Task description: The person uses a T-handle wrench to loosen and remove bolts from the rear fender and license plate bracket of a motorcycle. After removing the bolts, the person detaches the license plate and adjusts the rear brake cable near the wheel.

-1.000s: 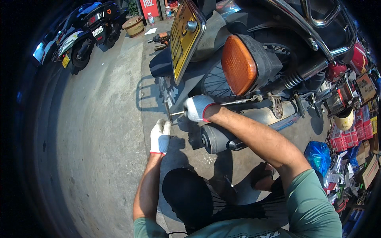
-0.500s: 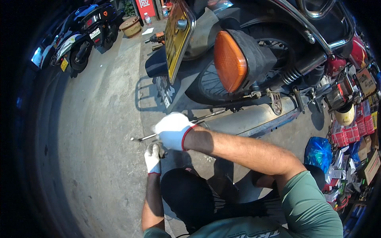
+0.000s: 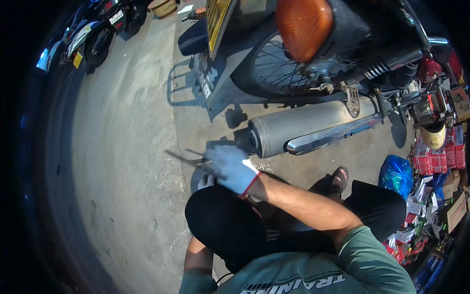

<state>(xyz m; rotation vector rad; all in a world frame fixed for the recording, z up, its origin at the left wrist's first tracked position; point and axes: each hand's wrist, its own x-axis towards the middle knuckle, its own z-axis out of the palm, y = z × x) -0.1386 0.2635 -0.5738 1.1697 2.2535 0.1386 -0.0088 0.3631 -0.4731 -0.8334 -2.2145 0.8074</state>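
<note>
Slim dark metal bar (image 3: 186, 160), blurred, slants down to your right hand, above the concrete floor (image 3: 127, 161). Your left hand (image 3: 205, 182), gloved, mostly hidden: can't tell its fingers' state. Your right hand (image 3: 232, 168): gloved fingers curled round the bar. Silver muffler (image 3: 308, 122) farther right.

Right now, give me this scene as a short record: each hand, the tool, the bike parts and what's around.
right hand: gloved, closed on the tool
tool: thin, rod-like, motion-blurred; exact type unclear
left hand: gloved, mostly hidden by the right hand and knee; grip unclear
bike: muffler low, wheel above it in view, orange lamp near the top edge
right side: blue bag, red boxes
upper left: parked bikes
</note>
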